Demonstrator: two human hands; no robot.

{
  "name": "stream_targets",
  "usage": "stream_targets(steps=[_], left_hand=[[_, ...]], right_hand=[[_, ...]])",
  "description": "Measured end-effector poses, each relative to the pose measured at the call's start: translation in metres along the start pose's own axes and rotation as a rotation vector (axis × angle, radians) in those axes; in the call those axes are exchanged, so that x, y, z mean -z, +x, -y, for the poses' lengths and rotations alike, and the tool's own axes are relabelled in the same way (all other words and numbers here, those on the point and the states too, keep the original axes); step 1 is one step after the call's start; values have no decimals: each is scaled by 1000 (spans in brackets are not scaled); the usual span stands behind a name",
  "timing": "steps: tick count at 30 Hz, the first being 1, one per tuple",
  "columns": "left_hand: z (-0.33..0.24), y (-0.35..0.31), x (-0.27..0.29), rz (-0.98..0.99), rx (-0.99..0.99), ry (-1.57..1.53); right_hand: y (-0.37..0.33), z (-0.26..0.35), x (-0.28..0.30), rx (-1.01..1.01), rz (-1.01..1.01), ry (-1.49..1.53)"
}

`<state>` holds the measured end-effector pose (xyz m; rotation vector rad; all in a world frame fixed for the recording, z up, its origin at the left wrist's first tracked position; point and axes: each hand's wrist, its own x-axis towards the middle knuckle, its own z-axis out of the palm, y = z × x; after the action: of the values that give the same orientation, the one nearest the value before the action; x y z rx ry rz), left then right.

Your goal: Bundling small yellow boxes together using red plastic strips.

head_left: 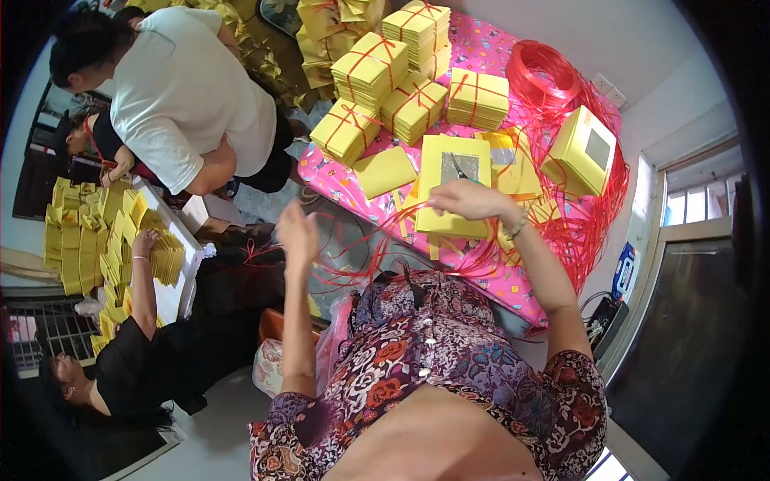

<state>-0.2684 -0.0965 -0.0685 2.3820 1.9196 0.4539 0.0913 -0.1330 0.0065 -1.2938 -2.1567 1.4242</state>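
Pink patterned cover before us, pale wall beyond, red ribbon coil far right. Yellow stack near our edge; our right hand over it, pinch unclear. Our left hand, blurred, off the cover, grip unreadable. White table leftward.

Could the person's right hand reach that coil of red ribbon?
Probably yes, with a stretch: mostly flat yellow packaging lies between the right hand and the red ribbon coil; the yellow box stands to the right.
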Motion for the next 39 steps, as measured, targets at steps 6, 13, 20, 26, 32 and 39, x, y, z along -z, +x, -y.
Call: stream_targets(steps=[6, 13, 20, 26, 32, 39], left_hand=[[-130, -4, 41, 595, 1, -1105], [-77, -14, 33, 193, -269, -742], [40, -28, 7, 235, -9, -402], [-68, 7, 9, 2, -433, -402], [-140, 6, 17, 293, -409, -621], [-47, -11, -6, 132, -202, -409]], right_hand=[[43, 36, -28, 144, -36, -179], [-5, -4, 12, -98, 255, 246], [-51, -34, 48, -166, 124, 192], [-1, 12, 15, 20, -19, -213], [21, 36, 0, 168, -16, -198], [-38, -15, 30, -81, -13, -284]])
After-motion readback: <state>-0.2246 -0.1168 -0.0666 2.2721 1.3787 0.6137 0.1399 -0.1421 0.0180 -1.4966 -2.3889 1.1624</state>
